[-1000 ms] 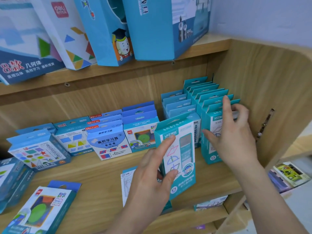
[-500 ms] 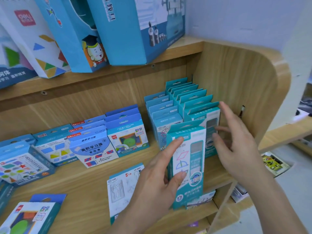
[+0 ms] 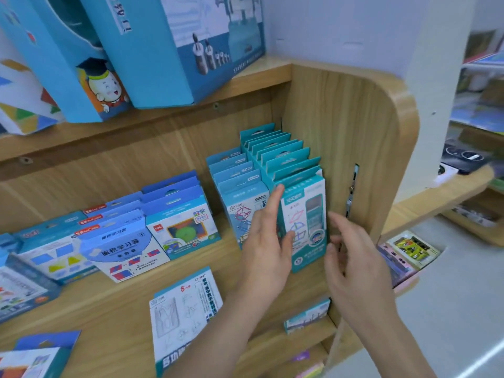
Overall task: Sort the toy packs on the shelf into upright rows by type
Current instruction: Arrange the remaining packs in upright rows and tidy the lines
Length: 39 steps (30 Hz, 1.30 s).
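A tall teal toy pack (image 3: 306, 225) stands upright at the front of the rightmost row of like teal packs (image 3: 281, 156), by the shelf's side wall. My left hand (image 3: 268, 241) holds its left edge, index finger up along the side and thumb on its front. My right hand (image 3: 347, 257) hovers just right of the pack with loosely curled fingers, holding nothing. A second upright row of lighter blue packs (image 3: 240, 184) stands to the left. A white and teal pack (image 3: 185, 309) lies flat on the wooden shelf (image 3: 109, 301).
More rows of blue packs (image 3: 180, 216) and white-fronted packs (image 3: 122, 246) lean back at the left. Another pack (image 3: 35, 358) lies flat at the front left corner. Large blue boxes (image 3: 169, 45) fill the upper shelf. The curved side panel (image 3: 354, 126) bounds the right.
My left hand has carried the teal pack back and right, setting it upright at the front of the right row. My right hand has come off that row and drawn back.
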{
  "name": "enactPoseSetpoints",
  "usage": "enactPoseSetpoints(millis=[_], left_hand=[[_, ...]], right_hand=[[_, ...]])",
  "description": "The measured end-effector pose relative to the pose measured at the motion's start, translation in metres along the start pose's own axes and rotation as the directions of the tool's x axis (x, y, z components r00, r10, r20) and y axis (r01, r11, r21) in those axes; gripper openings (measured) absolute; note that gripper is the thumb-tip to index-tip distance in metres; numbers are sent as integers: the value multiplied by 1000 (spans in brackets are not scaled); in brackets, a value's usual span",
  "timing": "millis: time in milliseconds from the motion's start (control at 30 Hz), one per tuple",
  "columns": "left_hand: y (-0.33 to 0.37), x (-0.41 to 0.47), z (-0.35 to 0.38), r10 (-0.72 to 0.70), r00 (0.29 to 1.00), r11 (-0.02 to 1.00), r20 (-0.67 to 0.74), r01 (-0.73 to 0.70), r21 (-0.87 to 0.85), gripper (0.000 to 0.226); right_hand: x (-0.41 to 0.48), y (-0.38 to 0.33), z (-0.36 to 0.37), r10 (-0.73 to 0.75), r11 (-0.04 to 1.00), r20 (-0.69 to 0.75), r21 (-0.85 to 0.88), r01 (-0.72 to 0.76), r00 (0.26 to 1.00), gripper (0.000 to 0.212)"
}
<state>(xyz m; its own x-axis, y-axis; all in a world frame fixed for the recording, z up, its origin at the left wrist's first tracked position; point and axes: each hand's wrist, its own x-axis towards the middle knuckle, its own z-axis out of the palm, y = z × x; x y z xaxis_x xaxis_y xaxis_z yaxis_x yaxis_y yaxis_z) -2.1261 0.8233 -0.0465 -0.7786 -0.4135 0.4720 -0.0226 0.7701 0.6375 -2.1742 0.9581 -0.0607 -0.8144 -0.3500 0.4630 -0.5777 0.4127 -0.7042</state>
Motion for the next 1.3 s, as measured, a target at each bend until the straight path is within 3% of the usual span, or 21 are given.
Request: enactPoseSetpoints(millis=[200, 467, 800, 933, 1300], left_hand=[[-2, 11, 12, 65, 998, 994, -24, -62, 92, 83], [-8, 10, 15, 49, 995, 957, 92, -74, 282, 104], [-11, 20, 8, 73, 984, 928, 161, -126, 351, 108], [-11, 15, -3, 88, 984, 908, 156, -143, 393, 96], [-9, -2, -15, 143, 985, 943, 96, -165, 290, 87]], right_hand=[[1, 3, 14, -10, 996, 62, -88, 15, 998, 61], [3, -1, 32, -4, 987, 50, -160, 12, 999, 89], [13, 1, 36, -53, 976, 54, -208, 63, 997, 85], [15, 4, 28, -84, 985, 17, -152, 86, 996, 80], [14, 1, 15, -100, 993, -31, -61, 98, 995, 67]])
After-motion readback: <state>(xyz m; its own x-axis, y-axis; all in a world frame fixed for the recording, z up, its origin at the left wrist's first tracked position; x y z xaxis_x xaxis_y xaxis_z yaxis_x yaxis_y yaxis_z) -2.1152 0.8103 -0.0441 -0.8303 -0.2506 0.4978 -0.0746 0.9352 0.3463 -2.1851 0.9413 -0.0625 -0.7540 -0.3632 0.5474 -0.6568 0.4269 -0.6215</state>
